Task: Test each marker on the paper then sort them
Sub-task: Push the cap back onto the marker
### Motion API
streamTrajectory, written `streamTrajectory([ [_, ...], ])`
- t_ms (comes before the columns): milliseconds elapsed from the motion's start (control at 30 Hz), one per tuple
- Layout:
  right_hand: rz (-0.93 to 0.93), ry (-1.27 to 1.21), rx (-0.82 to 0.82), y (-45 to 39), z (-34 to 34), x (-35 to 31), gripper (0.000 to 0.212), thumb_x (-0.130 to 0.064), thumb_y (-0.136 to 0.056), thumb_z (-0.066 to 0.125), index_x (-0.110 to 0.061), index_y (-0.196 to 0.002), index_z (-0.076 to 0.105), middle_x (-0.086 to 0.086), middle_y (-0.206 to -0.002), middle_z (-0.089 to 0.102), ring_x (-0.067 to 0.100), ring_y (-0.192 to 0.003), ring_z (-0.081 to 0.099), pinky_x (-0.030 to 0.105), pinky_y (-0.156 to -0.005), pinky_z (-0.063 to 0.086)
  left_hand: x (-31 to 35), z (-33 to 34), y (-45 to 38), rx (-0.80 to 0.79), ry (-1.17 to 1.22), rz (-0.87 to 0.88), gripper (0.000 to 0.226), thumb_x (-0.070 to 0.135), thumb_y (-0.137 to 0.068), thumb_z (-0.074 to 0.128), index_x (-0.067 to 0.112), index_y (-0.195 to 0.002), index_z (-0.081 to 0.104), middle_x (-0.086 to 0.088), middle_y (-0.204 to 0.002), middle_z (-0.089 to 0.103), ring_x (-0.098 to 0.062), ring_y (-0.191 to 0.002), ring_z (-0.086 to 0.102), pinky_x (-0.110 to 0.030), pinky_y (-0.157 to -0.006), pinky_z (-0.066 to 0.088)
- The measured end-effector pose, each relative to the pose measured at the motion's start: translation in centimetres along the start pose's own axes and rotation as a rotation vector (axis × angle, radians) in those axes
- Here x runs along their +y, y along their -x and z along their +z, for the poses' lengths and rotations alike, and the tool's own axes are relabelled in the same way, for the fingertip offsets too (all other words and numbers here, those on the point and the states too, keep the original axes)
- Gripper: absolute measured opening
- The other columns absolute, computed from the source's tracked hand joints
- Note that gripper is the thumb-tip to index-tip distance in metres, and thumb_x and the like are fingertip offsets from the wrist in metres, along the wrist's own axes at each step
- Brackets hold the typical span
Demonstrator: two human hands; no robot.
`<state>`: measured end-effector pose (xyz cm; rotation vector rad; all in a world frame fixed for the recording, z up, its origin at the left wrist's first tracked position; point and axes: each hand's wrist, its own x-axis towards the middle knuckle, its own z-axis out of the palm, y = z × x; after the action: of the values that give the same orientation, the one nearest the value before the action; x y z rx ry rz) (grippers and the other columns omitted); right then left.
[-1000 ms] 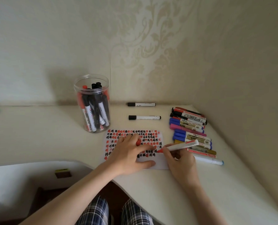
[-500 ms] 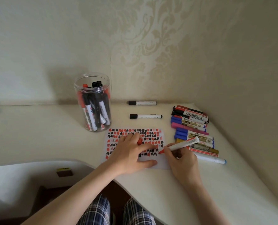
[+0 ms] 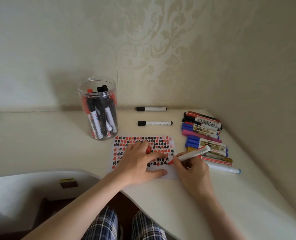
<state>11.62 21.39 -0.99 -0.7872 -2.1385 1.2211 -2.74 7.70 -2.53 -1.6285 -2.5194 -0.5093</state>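
- right hand [image 3: 193, 172] pinches the red marker [image 3: 190, 154] near its tip; the barrel slants up and away toward the desk's right edge, tip touching the paper [image 3: 169, 174] at the end of its lowest row of marks
- left hand [image 3: 138, 163] lies flat on the paper, fingers spread, with the red cap [image 3: 148, 150] tucked between them; it is the nearer hand for recapping
- just right, nearly touching the marker: the row of sorted markers [image 3: 204, 135]; a likely snag
- farther: two black markers [image 3: 154, 123]; the jar [image 3: 98, 108] near the desk's back edge
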Motion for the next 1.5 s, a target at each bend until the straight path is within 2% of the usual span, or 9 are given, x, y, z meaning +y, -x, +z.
streamTrajectory([
  [300, 0.044, 0.013, 0.010, -0.1, 0.1, -0.1, 0.011, -0.021, -0.085, 0.071, -0.026, -0.075, 0.067, -0.008, -0.068, 0.067, 0.002, -0.066, 0.064, 0.016, -0.053, 0.049, -0.1, 0.0, 0.0, -0.015, 0.002, 0.010, 0.060, 0.083, -0.080, 0.033, 0.053, -0.130, 0.047, 0.007, -0.106, 0.041, -0.012, -0.099, 0.037, -0.030, -0.082, 0.027],
  [467, 0.120, -0.157, 0.094, -0.5, -0.6, -0.3, 0.008, -0.025, -0.089, 0.069, -0.019, -0.085, 0.071, -0.005, -0.071, 0.070, 0.004, -0.063, 0.064, 0.014, -0.053, 0.047, 0.5, -0.9, -0.1, -0.089, 0.251, -0.137, 0.066, 0.058, -0.096, 0.039, 0.030, -0.151, 0.016, 0.003, -0.122, 0.051, -0.014, -0.111, 0.048, -0.036, -0.107, 0.032],
  [533, 0.135, -0.256, 0.053, -0.4, -1.1, -1.0, 0.007, -0.019, -0.091, 0.066, -0.014, -0.089, 0.070, -0.006, -0.068, 0.068, 0.000, -0.058, 0.061, 0.013, -0.052, 0.046, 0.2, -1.9, -0.4, -0.119, 0.516, -0.243, 0.057, 0.032, -0.103, 0.040, 0.023, -0.151, 0.010, 0.000, -0.107, 0.056, -0.010, -0.088, 0.055, -0.034, -0.095, 0.046],
  [600, 0.191, -0.359, 0.009, -0.4, -1.7, -1.7, 0.012, -0.021, -0.093, 0.063, -0.011, -0.090, 0.068, -0.005, -0.064, 0.063, 0.004, -0.055, 0.056, 0.017, -0.051, 0.045, -0.3, -3.0, -0.8, -0.143, 0.597, -0.296, 0.059, 0.016, -0.103, 0.041, 0.025, -0.150, 0.007, 0.001, -0.110, 0.058, -0.004, -0.062, 0.052, -0.019, -0.061, 0.049],
  [667, 0.252, -0.489, -0.011, -0.5, -2.3, -2.3, 0.020, -0.027, -0.094, 0.059, -0.009, -0.088, 0.066, -0.001, -0.066, 0.060, 0.010, -0.058, 0.052, 0.022, -0.052, 0.043, -0.7, -4.1, -0.7, -0.109, 0.586, -0.280, 0.057, 0.017, -0.102, 0.044, 0.028, -0.149, 0.013, 0.005, -0.120, 0.062, 0.000, -0.060, 0.057, -0.017, -0.052, 0.046],
  [767, 0.259, -0.542, -0.038, 0.0, -2.9, -3.1, 0.022, -0.028, -0.096, 0.057, -0.010, -0.088, 0.067, 0.002, -0.070, 0.060, 0.012, -0.061, 0.051, 0.026, -0.056, 0.041, -0.1, -4.8, 0.0, -0.012, 0.643, -0.233, 0.047, 0.020, -0.097, 0.056, 0.019, -0.141, 0.039, 0.005, -0.125, 0.066, 0.000, -0.100, 0.065, -0.009, -0.081, 0.050],
  [900, 0.216, -0.534, -0.051, 1.3, -2.8, -3.7, 0.016, -0.024, -0.094, 0.062, -0.013, -0.083, 0.067, 0.002, -0.069, 0.064, 0.013, -0.064, 0.053, 0.027, -0.060, 0.043, 1.6, -4.8, 0.7, 0.044, 0.790, -0.185, 0.025, 0.012, -0.089, 0.068, 0.020, -0.113, 0.067, 0.011, -0.104, 0.072, 0.002, -0.093, 0.068, -0.022, -0.090, 0.054],
  [1067, 0.165, -0.522, -0.066, 2.2, -2.7, -4.2, 0.019, -0.026, -0.092, 0.065, -0.014, -0.077, 0.067, 0.004, -0.068, 0.062, 0.016, -0.063, 0.050, 0.029, -0.059, 0.042, 3.2, -4.9, 0.9, 0.068, 0.784, -0.108, 0.025, 0.013, -0.089, 0.069, 0.030, -0.106, 0.069, 0.020, -0.095, 0.070, 0.005, -0.089, 0.066, -0.009, -0.076, 0.047],
  [1500, 0.098, -0.544, -0.132, 3.2, -2.6, -4.6, 0.023, -0.031, -0.080, 0.071, -0.008, -0.079, 0.073, 0.009, -0.067, 0.065, 0.019, -0.060, 0.052, 0.031, -0.059, 0.044, 4.3, -5.3, 1.5, 0.055, 0.741, -0.021, 0.021, 0.021, -0.095, 0.061, 0.018, -0.114, 0.070, 0.017, -0.087, 0.069, -0.004, -0.080, 0.066, -0.014, -0.072, 0.049],
])
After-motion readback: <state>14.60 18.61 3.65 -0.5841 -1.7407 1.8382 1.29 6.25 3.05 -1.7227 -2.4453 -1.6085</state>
